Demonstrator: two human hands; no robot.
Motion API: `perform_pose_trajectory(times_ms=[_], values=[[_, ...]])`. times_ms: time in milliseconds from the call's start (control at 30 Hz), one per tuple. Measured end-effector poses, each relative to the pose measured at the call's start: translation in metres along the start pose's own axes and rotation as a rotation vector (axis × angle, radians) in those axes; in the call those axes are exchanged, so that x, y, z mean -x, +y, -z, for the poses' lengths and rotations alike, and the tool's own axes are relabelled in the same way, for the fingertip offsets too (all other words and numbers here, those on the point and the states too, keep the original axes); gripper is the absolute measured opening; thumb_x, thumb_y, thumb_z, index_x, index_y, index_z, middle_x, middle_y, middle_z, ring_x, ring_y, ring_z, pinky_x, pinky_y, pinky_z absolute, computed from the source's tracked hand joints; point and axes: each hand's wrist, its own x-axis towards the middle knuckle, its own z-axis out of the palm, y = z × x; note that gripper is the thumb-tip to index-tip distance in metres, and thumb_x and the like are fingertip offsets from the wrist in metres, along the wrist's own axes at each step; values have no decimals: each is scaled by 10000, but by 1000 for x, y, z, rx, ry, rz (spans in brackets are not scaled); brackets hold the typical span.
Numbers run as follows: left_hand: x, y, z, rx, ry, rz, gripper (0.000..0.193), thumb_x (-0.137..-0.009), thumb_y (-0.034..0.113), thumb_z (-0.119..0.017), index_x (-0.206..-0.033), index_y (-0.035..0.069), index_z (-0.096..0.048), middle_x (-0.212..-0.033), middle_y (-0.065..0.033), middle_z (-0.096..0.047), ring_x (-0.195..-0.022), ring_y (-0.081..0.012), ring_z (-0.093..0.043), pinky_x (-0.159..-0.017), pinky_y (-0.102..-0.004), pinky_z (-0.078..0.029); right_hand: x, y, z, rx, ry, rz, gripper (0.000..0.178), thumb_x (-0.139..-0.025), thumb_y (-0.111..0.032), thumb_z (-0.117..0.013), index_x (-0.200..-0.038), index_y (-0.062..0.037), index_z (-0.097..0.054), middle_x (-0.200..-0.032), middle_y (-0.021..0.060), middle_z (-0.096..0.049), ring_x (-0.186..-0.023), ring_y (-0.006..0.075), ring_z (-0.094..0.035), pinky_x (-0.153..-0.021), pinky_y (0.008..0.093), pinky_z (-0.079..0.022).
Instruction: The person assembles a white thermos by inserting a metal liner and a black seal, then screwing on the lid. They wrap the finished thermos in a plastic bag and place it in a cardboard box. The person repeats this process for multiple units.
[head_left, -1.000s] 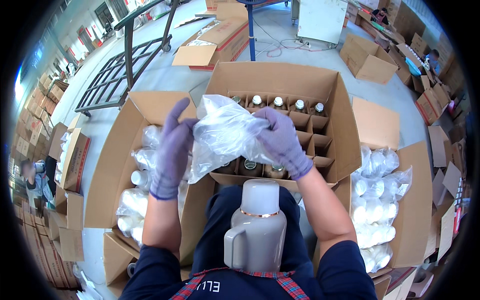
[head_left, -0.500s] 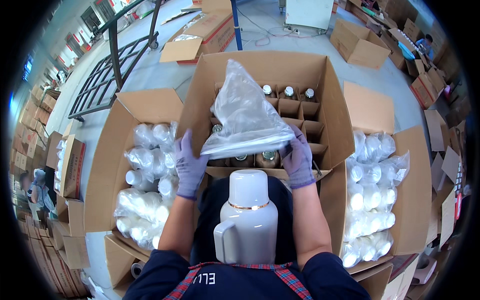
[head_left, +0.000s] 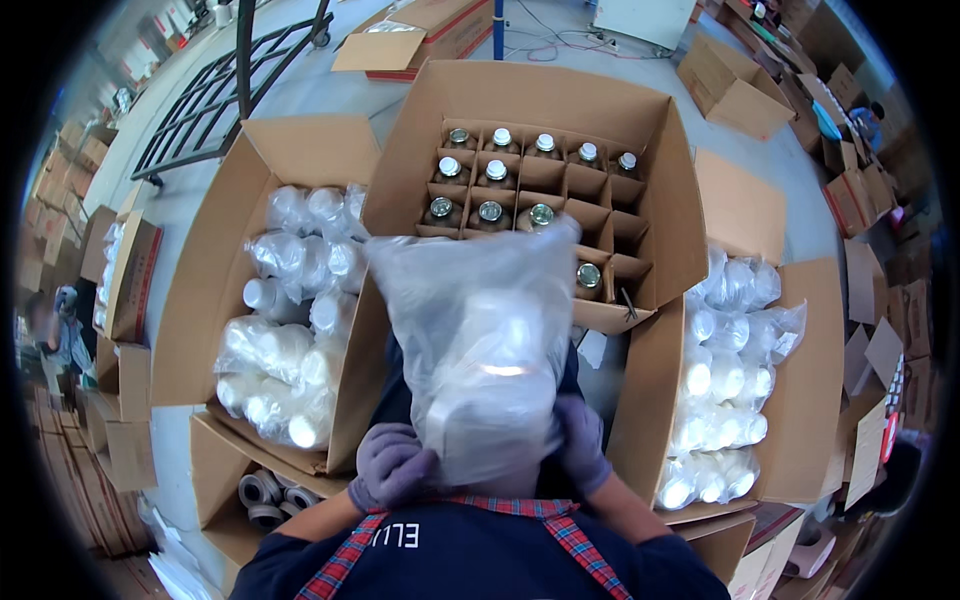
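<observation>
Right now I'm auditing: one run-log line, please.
translucent plastic bag: over grey handled flask | purple-gloved left hand: at bag's lower left | purple-gloved right hand: lower right

One plastic bag point(head_left: 425, 285), one jug point(head_left: 505, 385) seen through it, two gloved hands: left point(head_left: 392, 466) and right point(head_left: 582, 445). One divided carton point(head_left: 560, 95) shows eleven bottles point(head_left: 490, 213) — five, two, three, one by row — the bag hiding some cells. Two side cartons point(head_left: 812, 390) hold wrapped white pieces point(head_left: 728, 380), too overlapped to count.
</observation>
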Motion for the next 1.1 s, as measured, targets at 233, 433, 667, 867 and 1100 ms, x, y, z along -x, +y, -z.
perform_pose_trajectory(times_ms=[233, 433, 667, 867, 1100], values=[[25, 5, 58, 356, -593, 229, 365, -819, 190, -745, -1144, 49, -660, -1138, -146, -646, -1102, -328, -622, -974, -429, -496, 70, -41, 47, 88, -637, 7, 359, -794, -159, -632, -1140, -65, -616, -1099, 147, -658, -923, 329, -651, -793, 427, -540], [-74, -26, 16, 272, -438, 948, 584, -872, 569, -599, -1039, 10, -622, -949, -211, -667, -931, -337, -659, -817, -423, -499, 84, 5, 41, 197, -837, 344, 348, -851, -254, -628, -1140, -60, -652, -1125, 164, -668, -944, 263, -673, -792, 369, -553], [91, 51, 125, 1019, 239, 1365, 554, -826, 130, -732, -1335, 23, -543, -1216, -136, -636, -1081, -241, -624, -953, -400, -523, 62, -20, 53, 19, -843, 39, 372, -904, -207, -627, -1235, -37, -622, -1182, 193, -651, -1044, 323, -641, -893, 407, -529], [148, -12, 153, 580, 980, 1503, 335, -874, 54, -651, -1197, -22, -602, -1120, -156, -661, -1028, -286, -673, -857, -413, -599, -31, -81, 28, -35, -568, -29, 268, -866, -36, -677, -1134, -26, -678, -1074, 167, -685, -965, 325, -665, -838, 374, -551], [116, -210, 110, -275, 845, 1453, 310, -812, 235, -752, -976, -20, -689, -819, -109, -712, -743, -202, -670, -704, -356, -535, -66, -75, 8, -20, -633, -96, 260, -884, -61, -671, -1141, -23, -683, -1102, 169, -683, -1003, 320, -662, -869, 369, -539]])
